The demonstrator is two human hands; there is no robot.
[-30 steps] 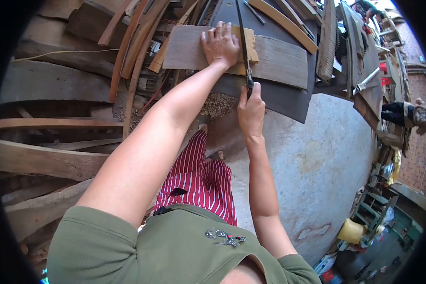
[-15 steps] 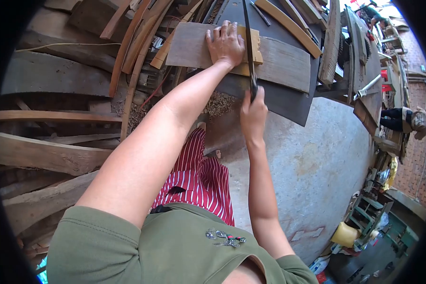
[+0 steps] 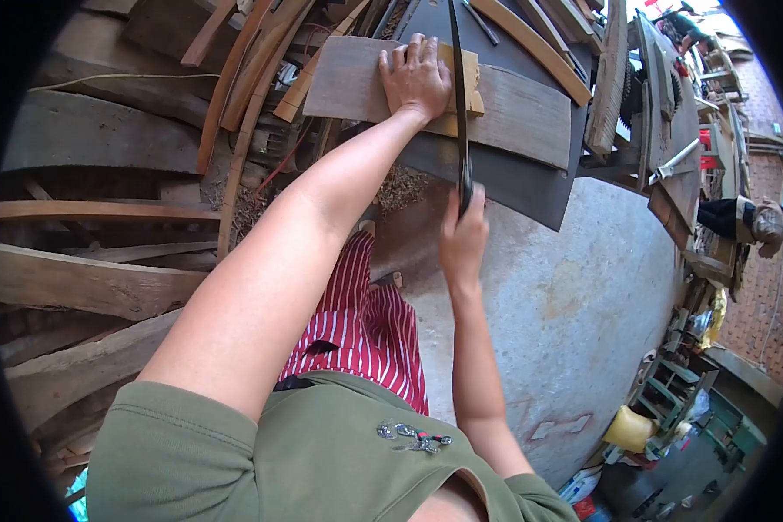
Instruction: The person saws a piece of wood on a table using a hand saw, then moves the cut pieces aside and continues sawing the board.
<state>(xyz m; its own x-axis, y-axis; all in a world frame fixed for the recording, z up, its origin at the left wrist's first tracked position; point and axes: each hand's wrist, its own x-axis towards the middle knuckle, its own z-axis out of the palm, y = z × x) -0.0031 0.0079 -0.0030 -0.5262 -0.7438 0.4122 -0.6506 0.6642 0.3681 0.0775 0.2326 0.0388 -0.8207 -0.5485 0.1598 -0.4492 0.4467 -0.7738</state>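
My right hand (image 3: 466, 222) is wrapped round the dark handle of a long, thin saw (image 3: 459, 96), whose blade points away from me across a yellowish wood piece (image 3: 472, 83). That piece lies on a wide grey-brown board (image 3: 526, 117). Fingers spread, my left hand (image 3: 416, 80) presses flat on the board and the left part of the yellowish piece, left of the blade. The board rests across a dark tabletop (image 3: 518, 198). Where the blade meets the wood is too narrow to make out.
Curved wooden strips (image 3: 235, 96) and heavy planks (image 3: 104, 283) fill the left side. A curved strip (image 3: 539, 48) and a pencil-like tool (image 3: 481, 23) lie at the table's far end. At the right are a person (image 3: 739, 220) and a yellow container (image 3: 631, 430).
My right hand has moved back toward my body, drawing the saw with it. My left hand stays on the board in nearly the same place.
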